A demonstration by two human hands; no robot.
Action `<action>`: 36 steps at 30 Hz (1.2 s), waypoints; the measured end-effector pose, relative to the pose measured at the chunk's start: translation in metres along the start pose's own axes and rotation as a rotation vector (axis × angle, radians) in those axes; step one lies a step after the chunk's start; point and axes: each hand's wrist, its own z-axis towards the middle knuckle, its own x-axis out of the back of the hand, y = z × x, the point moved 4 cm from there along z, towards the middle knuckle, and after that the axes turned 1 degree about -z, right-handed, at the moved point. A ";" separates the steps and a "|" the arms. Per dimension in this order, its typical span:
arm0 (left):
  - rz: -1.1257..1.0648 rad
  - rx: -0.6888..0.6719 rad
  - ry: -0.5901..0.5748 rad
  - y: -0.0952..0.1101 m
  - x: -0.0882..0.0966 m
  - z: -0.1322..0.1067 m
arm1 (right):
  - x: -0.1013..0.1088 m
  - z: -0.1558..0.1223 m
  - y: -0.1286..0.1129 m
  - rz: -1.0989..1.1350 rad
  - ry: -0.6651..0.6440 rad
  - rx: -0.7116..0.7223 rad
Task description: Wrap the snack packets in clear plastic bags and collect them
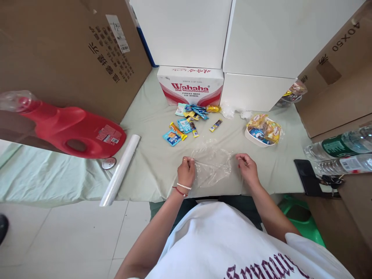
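Note:
A thin, crumpled sheet of clear plastic [213, 168] spreads over the cloth between my hands. My left hand [186, 171], with bracelets at the wrist, pinches its left edge between thumb and fingers. At the opposite edge, my right hand [247, 167] has its fingers drawn together on the plastic; the exact contact there is hard to make out. Beyond the sheet lie several small wrapped snacks: a blue packet [171, 138], an orange-and-yellow bar [178, 131] and a small bar [216, 125] lying apart. A white bowl [257, 141] filled with snack packets stands beyond my right hand.
A white plastic-wrapped roll [119, 170] and a red jug [78, 130] lie on the left. White boxes [186, 31] and a Wahaha carton [190, 86] close off the back. Water bottles [343, 145] and a black phone [307, 176] are at the right, above a green stool [302, 217].

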 end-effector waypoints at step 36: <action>0.164 -0.297 -0.199 0.014 -0.013 -0.017 | -0.081 0.100 -0.035 -0.194 -0.526 0.079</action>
